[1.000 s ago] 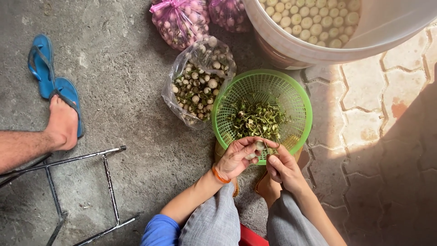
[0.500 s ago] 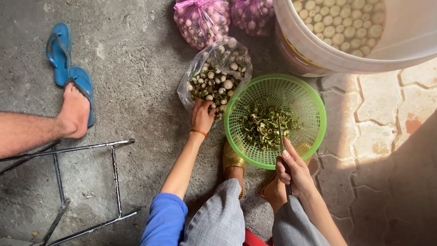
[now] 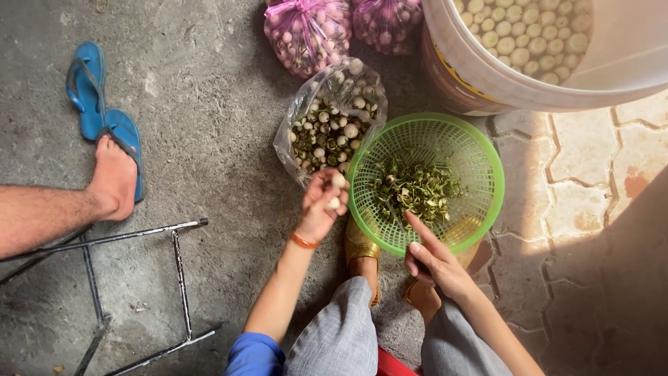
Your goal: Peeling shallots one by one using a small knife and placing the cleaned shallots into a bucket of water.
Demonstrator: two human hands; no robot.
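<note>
Left hand (image 3: pixel 321 205) fingers curl around small pale bulbs (image 3: pixel 337 182) beside clear bag (image 3: pixel 327 122). Right hand (image 3: pixel 435 259), forefinger extended, others curled, rests on green basket (image 3: pixel 487 150) rim. Advice: grip bulbs loosely, avoid dropping.

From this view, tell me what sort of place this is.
Probably an outdoor work spot at ground level, perhaps a yard or roadside: bare concrete floor meets paving blocks, and a green plastic basket, a clear bag of small round nuts and a large white bucket sit on the ground.

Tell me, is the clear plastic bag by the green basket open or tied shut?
Open: the clear bag gapes at the top, its small round pieces exposed.
</note>
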